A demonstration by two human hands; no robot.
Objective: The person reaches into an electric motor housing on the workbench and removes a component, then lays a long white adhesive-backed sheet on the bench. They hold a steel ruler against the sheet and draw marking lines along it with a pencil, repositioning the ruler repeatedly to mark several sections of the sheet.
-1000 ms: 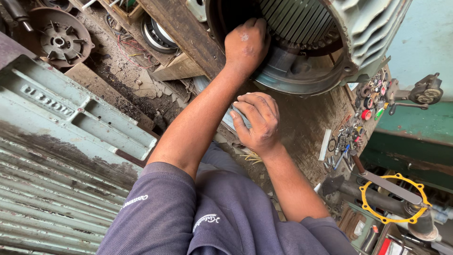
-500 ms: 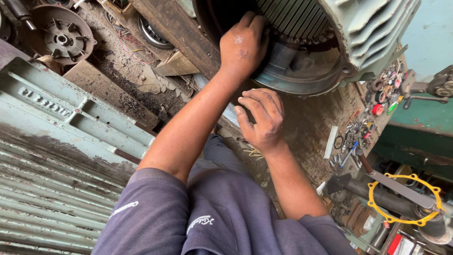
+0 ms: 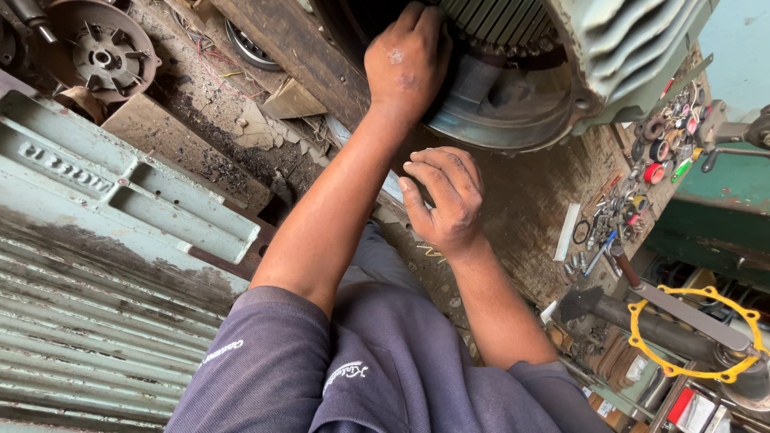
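A large green electric motor housing (image 3: 634, 56) lies open at the top, and its ribbed stator (image 3: 497, 20) shows inside the bore. My left hand (image 3: 405, 68) reaches into that opening at the metal end ring (image 3: 513, 120). Its fingertips are hidden inside, so I cannot tell what they touch. My right hand (image 3: 445, 200) hovers just below the ring, over the dirty wooden bench (image 3: 529, 208). Its fingers are curled in against the thumb and nothing shows between them. A pale blue flat strip (image 3: 389, 188) runs under it.
A green finned casting (image 3: 120, 240) fills the left side. A fan wheel (image 3: 100, 48) and a bearing (image 3: 249, 48) lie at the top left. Small tape rolls, rings and screws (image 3: 658, 152) litter the bench's right edge. A yellow gasket ring (image 3: 694, 333) sits on a shaft at the lower right.
My left hand has pushed a little deeper into the motor opening. My right hand has stayed curled below the ring, and the view has shifted slightly.
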